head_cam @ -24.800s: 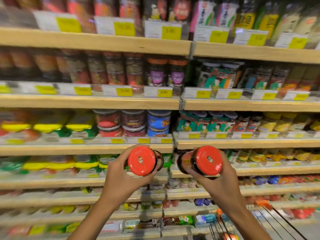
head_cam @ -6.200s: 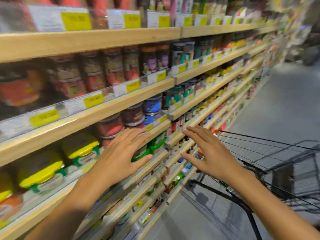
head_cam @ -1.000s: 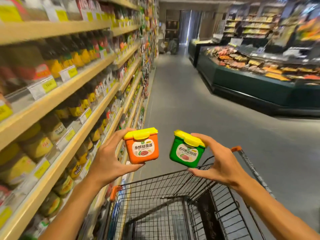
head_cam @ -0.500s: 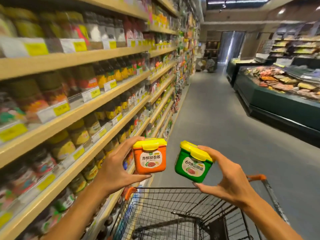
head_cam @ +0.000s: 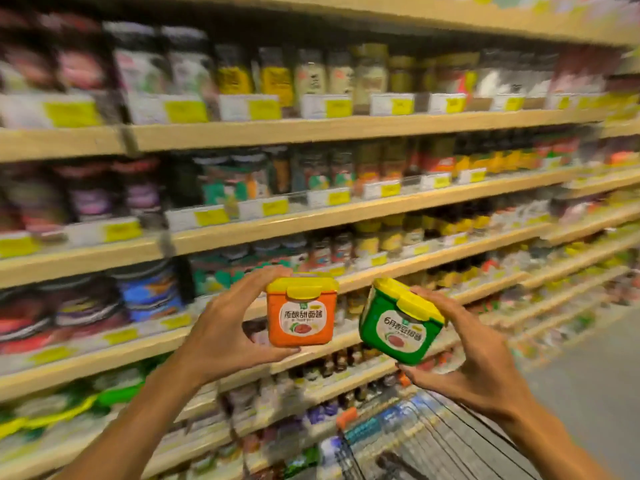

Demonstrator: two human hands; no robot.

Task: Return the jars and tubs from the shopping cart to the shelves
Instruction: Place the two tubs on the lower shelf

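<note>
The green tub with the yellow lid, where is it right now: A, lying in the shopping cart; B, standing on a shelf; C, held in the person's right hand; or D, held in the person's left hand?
C: the right hand grips the green tub in the air in front of the shelves, while the left hand holds the orange tub.

Tubs [head_cam: 300, 311] glossy plastic; shelves [head_cam: 311, 128] seemingly matt wood.
</note>
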